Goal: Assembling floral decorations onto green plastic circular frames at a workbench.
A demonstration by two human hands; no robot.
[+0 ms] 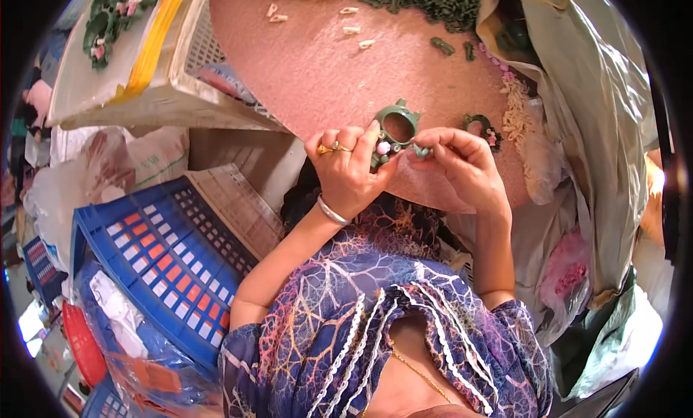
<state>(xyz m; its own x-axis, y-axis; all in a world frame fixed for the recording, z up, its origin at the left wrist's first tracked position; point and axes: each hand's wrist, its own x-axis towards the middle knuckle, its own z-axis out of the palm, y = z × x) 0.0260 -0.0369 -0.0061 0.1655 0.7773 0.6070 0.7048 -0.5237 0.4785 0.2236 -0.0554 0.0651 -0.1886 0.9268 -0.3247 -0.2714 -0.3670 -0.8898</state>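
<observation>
Just above the near part of the pink tabletop, my left hand grips a green ring-shaped plastic piece with small knobs on its rim. A pale pink bead-like part and darker small parts sit at the ring's lower side, partly behind my fingers. Close to the ring's right side, my right hand pinches a small teal piece between thumb and fingertips. Whether the teal piece touches the ring I cannot tell. Right of that hand lies another dark green ring bearing pink bits.
A heap of dark green pieces lies at the far edge, with several cream pieces left of it. Cream pieces line the right edge beside draped grey sheeting. A white crate and a blue basket stand left.
</observation>
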